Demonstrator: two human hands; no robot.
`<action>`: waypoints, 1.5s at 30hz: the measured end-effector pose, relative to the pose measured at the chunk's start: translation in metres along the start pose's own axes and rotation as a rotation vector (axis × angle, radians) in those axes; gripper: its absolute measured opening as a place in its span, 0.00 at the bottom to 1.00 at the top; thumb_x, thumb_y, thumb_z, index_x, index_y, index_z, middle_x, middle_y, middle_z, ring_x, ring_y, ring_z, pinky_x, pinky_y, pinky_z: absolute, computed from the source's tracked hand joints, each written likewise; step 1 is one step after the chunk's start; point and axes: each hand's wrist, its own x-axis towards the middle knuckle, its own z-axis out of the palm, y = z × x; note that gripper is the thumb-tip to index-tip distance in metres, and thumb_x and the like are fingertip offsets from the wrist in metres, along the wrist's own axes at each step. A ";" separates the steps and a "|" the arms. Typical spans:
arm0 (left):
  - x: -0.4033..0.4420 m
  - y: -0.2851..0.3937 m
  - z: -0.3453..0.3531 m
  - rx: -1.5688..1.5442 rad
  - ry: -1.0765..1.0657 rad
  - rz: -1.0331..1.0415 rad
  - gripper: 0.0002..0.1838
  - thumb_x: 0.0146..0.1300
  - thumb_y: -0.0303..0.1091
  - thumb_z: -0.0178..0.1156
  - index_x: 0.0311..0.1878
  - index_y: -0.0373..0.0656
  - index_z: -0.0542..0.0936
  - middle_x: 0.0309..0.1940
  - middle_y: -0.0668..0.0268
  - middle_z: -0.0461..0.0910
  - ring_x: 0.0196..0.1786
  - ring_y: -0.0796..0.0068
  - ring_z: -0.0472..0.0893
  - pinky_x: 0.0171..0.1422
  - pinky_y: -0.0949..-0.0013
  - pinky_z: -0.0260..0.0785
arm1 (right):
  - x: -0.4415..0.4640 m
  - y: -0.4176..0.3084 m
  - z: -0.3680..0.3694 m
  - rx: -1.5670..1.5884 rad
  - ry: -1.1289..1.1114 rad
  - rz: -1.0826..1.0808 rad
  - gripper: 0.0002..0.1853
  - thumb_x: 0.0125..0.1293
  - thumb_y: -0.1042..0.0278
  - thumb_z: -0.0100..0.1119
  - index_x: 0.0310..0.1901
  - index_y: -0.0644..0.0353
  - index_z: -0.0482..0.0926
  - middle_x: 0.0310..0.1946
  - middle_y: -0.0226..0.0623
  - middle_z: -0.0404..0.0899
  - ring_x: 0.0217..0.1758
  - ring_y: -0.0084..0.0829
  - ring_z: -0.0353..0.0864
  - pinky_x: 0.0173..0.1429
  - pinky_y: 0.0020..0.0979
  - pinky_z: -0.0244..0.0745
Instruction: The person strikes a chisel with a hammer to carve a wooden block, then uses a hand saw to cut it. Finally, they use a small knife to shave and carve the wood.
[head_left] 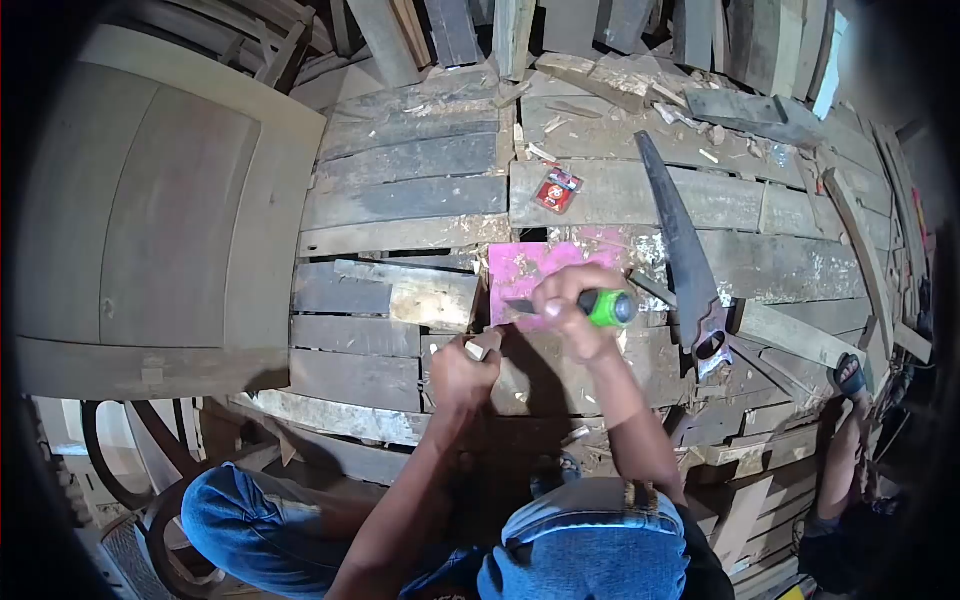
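My left hand [463, 378] is closed round a small piece of wood [484, 346], low in the middle of the plank floor. To its right my right hand [577, 305] grips a tool with a green and black handle [609, 307]; its dark blade points left over a pink sheet [510, 272]. The blade and the small piece are apart. A short pale wood block [433, 302] lies just above my left hand. Wood chips are scattered on the pink sheet.
A handsaw [680, 235] lies to the right. A red packet [557, 190] lies above the pink sheet. At the left is a wooden panel door [180, 215]. Loose boards [800, 335] lie at the right, near another person's leg and sandalled foot [850, 378].
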 end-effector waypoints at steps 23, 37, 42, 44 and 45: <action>-0.003 -0.001 0.003 0.010 -0.005 -0.065 0.26 0.52 0.48 0.73 0.45 0.33 0.88 0.37 0.40 0.88 0.44 0.40 0.89 0.51 0.48 0.82 | 0.010 0.001 -0.009 -0.182 0.040 -0.092 0.15 0.59 0.82 0.59 0.20 0.61 0.64 0.18 0.30 0.68 0.21 0.22 0.64 0.28 0.32 0.62; 0.003 0.000 -0.006 -0.098 -0.032 -0.055 0.25 0.54 0.45 0.73 0.45 0.31 0.88 0.37 0.40 0.88 0.44 0.43 0.90 0.49 0.51 0.82 | -0.006 0.013 0.004 -0.059 0.058 -0.073 0.18 0.59 0.83 0.59 0.19 0.60 0.61 0.15 0.29 0.65 0.19 0.20 0.60 0.25 0.29 0.57; 0.004 -0.002 0.001 -0.062 -0.010 -0.041 0.25 0.53 0.46 0.74 0.43 0.32 0.88 0.35 0.40 0.87 0.44 0.42 0.89 0.50 0.49 0.82 | -0.011 0.011 0.011 -0.023 -0.008 -0.073 0.18 0.60 0.81 0.61 0.19 0.59 0.63 0.16 0.28 0.66 0.20 0.20 0.63 0.25 0.30 0.58; -0.001 0.001 0.000 -0.092 -0.022 -0.033 0.24 0.52 0.45 0.73 0.43 0.32 0.87 0.35 0.42 0.87 0.42 0.43 0.89 0.49 0.50 0.82 | -0.040 0.079 -0.006 -0.320 0.010 0.072 0.17 0.61 0.79 0.64 0.20 0.60 0.66 0.18 0.29 0.69 0.22 0.20 0.67 0.27 0.30 0.62; -0.005 0.001 -0.001 -0.147 -0.049 -0.029 0.24 0.52 0.44 0.73 0.43 0.32 0.87 0.35 0.42 0.88 0.42 0.44 0.89 0.48 0.51 0.82 | -0.045 0.087 -0.007 -0.249 0.087 0.061 0.15 0.61 0.77 0.65 0.22 0.60 0.69 0.19 0.29 0.71 0.24 0.20 0.69 0.29 0.29 0.65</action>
